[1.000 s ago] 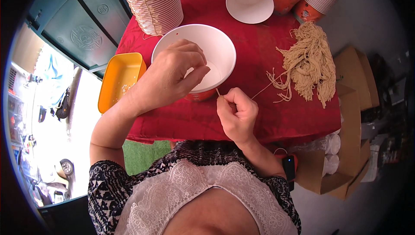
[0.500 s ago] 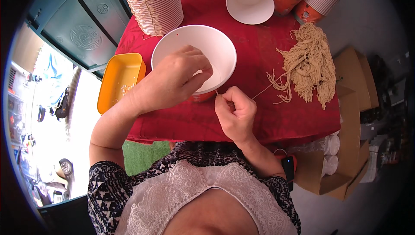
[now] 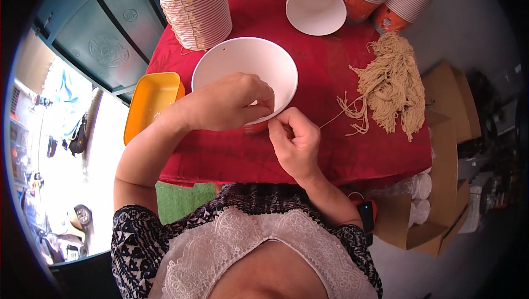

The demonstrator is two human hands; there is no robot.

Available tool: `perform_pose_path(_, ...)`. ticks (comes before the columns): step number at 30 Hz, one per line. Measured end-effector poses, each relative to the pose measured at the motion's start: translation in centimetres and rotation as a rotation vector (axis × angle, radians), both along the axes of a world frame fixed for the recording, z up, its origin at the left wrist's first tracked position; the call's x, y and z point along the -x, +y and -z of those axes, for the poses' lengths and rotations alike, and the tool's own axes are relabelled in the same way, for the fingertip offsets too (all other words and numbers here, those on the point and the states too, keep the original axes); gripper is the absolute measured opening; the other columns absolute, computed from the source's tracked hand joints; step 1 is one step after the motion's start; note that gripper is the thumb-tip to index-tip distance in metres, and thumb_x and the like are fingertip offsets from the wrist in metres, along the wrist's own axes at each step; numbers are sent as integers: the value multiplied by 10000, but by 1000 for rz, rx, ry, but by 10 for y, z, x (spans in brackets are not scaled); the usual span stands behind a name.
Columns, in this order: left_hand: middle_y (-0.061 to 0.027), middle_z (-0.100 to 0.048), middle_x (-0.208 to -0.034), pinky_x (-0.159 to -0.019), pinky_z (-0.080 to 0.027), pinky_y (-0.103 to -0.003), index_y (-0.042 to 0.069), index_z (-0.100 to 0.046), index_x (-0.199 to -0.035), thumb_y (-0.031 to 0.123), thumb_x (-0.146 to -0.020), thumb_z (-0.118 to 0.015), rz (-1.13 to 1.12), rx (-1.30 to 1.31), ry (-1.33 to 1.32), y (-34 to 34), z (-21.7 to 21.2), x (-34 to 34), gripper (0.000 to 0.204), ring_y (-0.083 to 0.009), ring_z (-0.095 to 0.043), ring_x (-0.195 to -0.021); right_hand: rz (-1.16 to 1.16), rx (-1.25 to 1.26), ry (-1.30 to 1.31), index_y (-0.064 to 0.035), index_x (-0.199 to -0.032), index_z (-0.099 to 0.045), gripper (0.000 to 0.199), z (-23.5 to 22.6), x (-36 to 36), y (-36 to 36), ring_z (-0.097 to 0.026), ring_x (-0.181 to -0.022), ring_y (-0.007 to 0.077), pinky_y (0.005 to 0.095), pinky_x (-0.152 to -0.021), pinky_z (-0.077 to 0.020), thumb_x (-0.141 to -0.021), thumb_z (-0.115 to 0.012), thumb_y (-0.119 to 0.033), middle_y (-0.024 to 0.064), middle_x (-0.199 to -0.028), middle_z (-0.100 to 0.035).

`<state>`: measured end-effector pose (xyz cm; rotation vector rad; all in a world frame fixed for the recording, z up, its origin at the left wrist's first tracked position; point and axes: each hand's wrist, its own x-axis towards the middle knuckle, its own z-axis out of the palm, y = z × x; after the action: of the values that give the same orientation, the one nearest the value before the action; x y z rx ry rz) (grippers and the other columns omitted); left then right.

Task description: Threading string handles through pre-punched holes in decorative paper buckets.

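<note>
A large paper tub [image 3: 237, 56], white inside and orange outside, stands in the middle of the table. Reaching over its near rim, my left hand [image 3: 237, 101] is closed, its fingertips down inside the tub by the near right wall; what they hold is hidden. Just outside that same stretch of rim, my right hand [image 3: 297, 142] pinches a thin beige string [image 3: 332, 118]. From my right fist the string runs toward a loose heap of beige strings [image 3: 394, 87] on the right of the table.
A yellow plastic tray [image 3: 128, 106] with small pale bits in it lies left of the tub. Behind rises a stack of tubs [image 3: 206, 21] with string ends along its side. Another white tub [image 3: 316, 7] lies tipped at the back. Cardboard boxes [image 3: 441, 189] stand right of the red-covered table [image 3: 352, 156].
My left hand has moved down and a little right, its fingertips closer to the near rim. My right hand has come up slightly against the rim.
</note>
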<state>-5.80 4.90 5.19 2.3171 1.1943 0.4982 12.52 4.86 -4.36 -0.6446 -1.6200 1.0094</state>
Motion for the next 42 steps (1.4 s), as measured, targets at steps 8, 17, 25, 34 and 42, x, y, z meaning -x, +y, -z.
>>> perform_pose_path(8,-74,-671,-885,-694,-474,-323,1,-628,-770,30,-812,-686,-284,7,-149,-23,-3,-5,78,-197,-613,-779,-13,16,-89,21,-850,-599,54,1,-13,-7,-570,-611,127,290,-545,-448,-885,-641,24,93,-722,-602)
perform_pose_path(17,-62,-672,-935,-584,-441,-222,11,-579,-736,-45,-830,-644,-271,256,-544,-30,5,-17,127,-59,-561,-666,-61,-47,-42,17,-889,-603,69,5,-9,-5,-602,-654,172,298,-581,-467,-930,-641,-23,106,-794,-614)
perform_pose_path(25,16,-596,-638,-476,-396,-219,-3,-638,-744,45,-861,-699,-303,400,-723,-23,14,-21,140,-42,-517,-562,-48,-44,-70,15,-961,-624,43,-14,-20,-6,-619,-633,148,270,-578,-487,-920,-628,3,93,-740,-634)
perform_pose_path(34,3,-602,-662,-473,-403,-219,-26,-663,-869,15,-871,-680,-275,453,-701,-20,9,-21,44,-55,-533,-556,-226,-133,-25,30,-935,-605,124,-73,-45,11,-587,-732,101,236,-637,-471,-875,-521,98,66,-819,-612)
perform_pose_path(42,-10,-609,-699,-475,-410,-220,-25,-634,-891,-20,-860,-658,-233,399,-682,-18,12,-20,40,-62,-540,-563,-409,-217,-164,16,-779,-587,171,-86,-42,29,-536,-748,122,236,-638,-409,-745,-468,133,90,-875,-599)
